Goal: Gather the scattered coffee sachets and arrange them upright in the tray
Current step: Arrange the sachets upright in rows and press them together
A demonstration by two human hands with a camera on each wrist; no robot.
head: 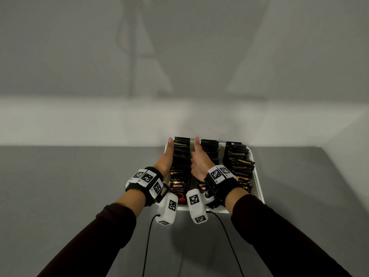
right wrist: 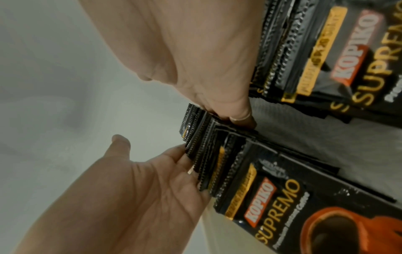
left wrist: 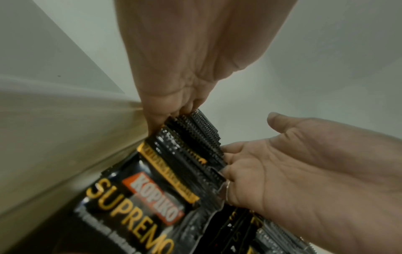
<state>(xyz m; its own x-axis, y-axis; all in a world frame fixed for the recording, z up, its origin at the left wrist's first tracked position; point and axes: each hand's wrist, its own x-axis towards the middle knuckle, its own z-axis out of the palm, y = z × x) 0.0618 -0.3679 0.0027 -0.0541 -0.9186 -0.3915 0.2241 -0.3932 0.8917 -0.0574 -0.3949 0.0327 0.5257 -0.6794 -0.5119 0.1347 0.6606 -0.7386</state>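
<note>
A white tray (head: 258,182) stands at the back of the table and holds three rows of upright black Kopiko Supremo sachets. My left hand (head: 165,158) lies flat against the left side of the left row (head: 180,156), thumb up. My right hand (head: 199,162) presses the same row from its right side, in the gap before the middle row (head: 209,148). The left wrist view shows the left hand (left wrist: 185,60) and the right hand (left wrist: 304,171) with fingers against the sachets' (left wrist: 165,197) serrated edges. In the right wrist view the row (right wrist: 261,197) sits between both palms. Neither hand grips a sachet.
The right row (head: 238,162) leans unevenly toward the tray's right wall. The tray sits against a white wall (head: 179,76). Grey tabletop (head: 79,186) spreads to the left and front. Black cables (head: 147,246) hang from my wrist cameras.
</note>
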